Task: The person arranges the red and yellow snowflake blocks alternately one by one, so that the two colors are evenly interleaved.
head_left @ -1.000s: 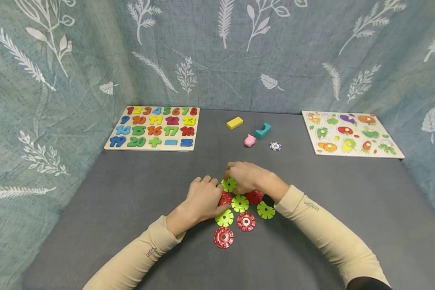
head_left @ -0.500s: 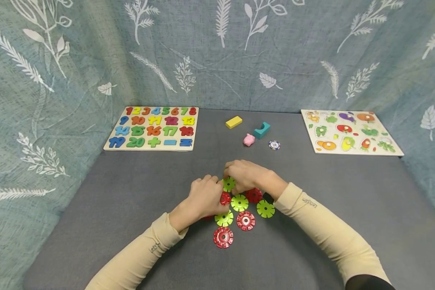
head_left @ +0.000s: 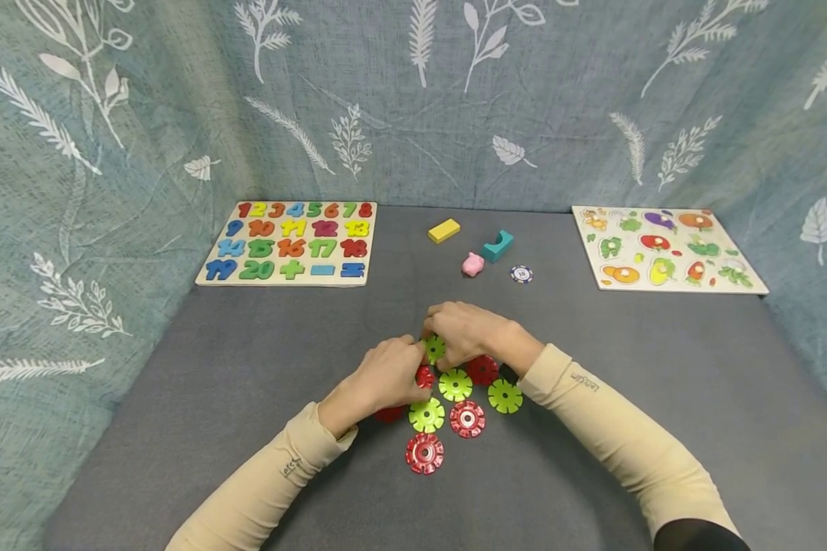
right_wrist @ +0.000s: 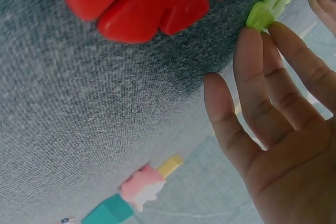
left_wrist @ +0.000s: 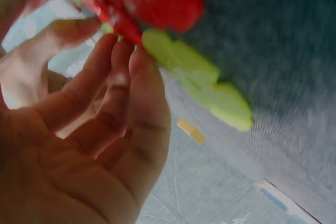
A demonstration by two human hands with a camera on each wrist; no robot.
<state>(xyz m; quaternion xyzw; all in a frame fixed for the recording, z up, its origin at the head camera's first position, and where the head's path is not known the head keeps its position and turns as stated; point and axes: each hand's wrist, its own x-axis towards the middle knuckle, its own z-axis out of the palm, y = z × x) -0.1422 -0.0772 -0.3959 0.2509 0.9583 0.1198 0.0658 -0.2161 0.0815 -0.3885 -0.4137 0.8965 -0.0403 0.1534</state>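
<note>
My left hand holds a red notched disc between thumb and fingers; the left wrist view shows this red disc almost edge-on at the fingertips. Close beside it, my right hand pinches a green notched disc from above, also seen as the green disc at the fingertips in the right wrist view. The two discs meet between the hands, their contact partly hidden by fingers. Just below lie a loose green disc and another green disc.
Around the hands lie more notched discs: a red one, a front red one, a green one. Farther back are a pink pig, teal block, yellow block, poker chip, number board and vegetable board.
My left hand has turned slightly, its fingers drawing in against the held discs, and more of the red disc under its wrist shows. The right hand has barely moved.
</note>
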